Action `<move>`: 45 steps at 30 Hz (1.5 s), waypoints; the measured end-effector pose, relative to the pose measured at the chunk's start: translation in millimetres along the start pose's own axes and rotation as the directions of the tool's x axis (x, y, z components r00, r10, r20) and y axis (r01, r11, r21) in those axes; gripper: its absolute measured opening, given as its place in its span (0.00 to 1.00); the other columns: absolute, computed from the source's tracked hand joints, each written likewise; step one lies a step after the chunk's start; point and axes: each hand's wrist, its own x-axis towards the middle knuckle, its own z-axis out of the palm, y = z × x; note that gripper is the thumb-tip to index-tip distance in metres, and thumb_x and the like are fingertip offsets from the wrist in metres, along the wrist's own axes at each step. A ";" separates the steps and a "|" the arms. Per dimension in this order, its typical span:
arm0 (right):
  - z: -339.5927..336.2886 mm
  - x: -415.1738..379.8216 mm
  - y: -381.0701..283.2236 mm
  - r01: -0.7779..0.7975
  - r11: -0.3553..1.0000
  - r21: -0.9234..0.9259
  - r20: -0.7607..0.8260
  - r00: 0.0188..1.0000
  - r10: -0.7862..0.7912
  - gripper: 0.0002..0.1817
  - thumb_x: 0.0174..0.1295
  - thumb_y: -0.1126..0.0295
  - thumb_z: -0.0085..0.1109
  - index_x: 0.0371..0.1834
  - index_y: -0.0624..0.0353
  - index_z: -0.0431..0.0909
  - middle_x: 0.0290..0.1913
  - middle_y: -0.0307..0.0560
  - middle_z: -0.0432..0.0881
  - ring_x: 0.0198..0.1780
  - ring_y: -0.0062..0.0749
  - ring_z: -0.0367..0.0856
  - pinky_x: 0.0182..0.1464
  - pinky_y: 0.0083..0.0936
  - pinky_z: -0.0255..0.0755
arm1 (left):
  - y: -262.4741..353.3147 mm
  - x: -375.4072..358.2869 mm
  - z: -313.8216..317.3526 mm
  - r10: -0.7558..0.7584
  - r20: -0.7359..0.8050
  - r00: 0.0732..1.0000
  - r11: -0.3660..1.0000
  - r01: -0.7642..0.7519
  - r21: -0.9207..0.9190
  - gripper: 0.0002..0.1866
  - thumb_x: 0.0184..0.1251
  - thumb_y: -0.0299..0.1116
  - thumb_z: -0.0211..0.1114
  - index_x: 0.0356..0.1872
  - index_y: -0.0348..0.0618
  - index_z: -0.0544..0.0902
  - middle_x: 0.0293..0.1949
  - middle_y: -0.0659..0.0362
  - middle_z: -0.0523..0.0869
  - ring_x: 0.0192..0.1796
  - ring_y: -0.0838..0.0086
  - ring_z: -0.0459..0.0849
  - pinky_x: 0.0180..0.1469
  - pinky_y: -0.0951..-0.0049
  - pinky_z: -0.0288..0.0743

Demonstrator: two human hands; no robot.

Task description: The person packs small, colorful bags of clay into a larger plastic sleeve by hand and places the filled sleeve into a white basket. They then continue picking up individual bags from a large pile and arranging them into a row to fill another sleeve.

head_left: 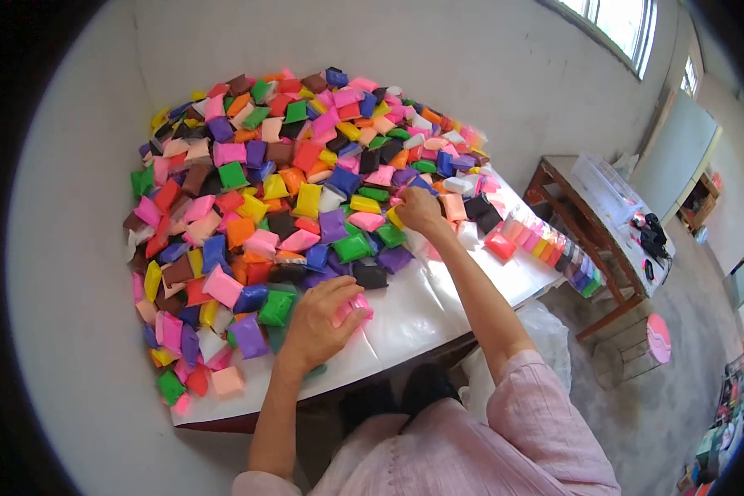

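Note:
My left hand (321,321) is curled around a small pink packet (355,312) above the white-covered table's (413,318) front edge. Farther back, my right hand (418,209) reaches into the pile of small, soft, coloured packets (308,200). Its fingers are drawn together and point down; what they pinch is mostly hidden. A yellow packet (395,217) and bits of pink show right by those fingertips. Black and purple packets lie between the two hands. At the table's right end, a row of packets sorted by colour (546,248) lies in clear wrapping.
Walls stand behind and left of the table. To the right is a wooden desk (558,194) with a clear plastic bin (605,190) and black items on it. A round stool with a pink seat (658,337) is on the floor. Clear plastic bags (546,335) hang below the table's edge.

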 end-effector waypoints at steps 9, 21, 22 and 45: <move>-81.3 -21.9 -17.1 0.172 0.944 0.281 0.027 0.982 -0.186 0.08 0.55 0.73 0.63 0.37 0.55 0.88 0.41 0.48 0.85 0.47 0.41 0.83 0.50 0.36 0.76 | -0.8 -1.9 -1.0 0.054 -0.080 0.995 0.999 -0.054 0.005 0.17 0.60 0.32 0.71 0.49 0.35 0.84 0.56 0.45 0.83 0.59 0.52 0.81 0.63 0.59 0.73; -110.4 -172.4 -43.1 0.243 0.850 0.467 0.401 0.798 -0.449 0.20 0.54 0.80 0.62 0.53 0.58 0.79 0.47 0.47 0.84 0.50 0.42 0.83 0.50 0.33 0.76 | 65.2 -54.5 70.1 -0.171 -0.131 0.976 0.940 0.123 -0.317 0.11 0.64 0.18 0.60 0.47 0.35 0.82 0.39 0.50 0.82 0.40 0.61 0.83 0.44 0.67 0.77; -113.7 -180.4 -38.6 0.193 0.820 0.538 0.323 0.852 -0.412 0.21 0.54 0.80 0.63 0.53 0.58 0.79 0.48 0.47 0.84 0.50 0.43 0.83 0.49 0.33 0.77 | 62.5 -54.6 78.1 -0.144 -0.160 0.976 0.969 0.106 -0.224 0.12 0.64 0.19 0.61 0.48 0.35 0.82 0.39 0.50 0.81 0.39 0.60 0.83 0.44 0.65 0.77; -86.3 -240.9 -18.6 0.404 0.914 0.025 -0.099 0.911 -0.400 0.09 0.56 0.70 0.66 0.31 0.58 0.74 0.32 0.45 0.74 0.35 0.39 0.78 0.35 0.34 0.73 | 39.5 -22.0 118.2 -0.074 -0.173 0.982 0.975 0.107 0.194 0.05 0.67 0.29 0.64 0.38 0.39 0.79 0.32 0.53 0.78 0.32 0.56 0.83 0.32 0.58 0.75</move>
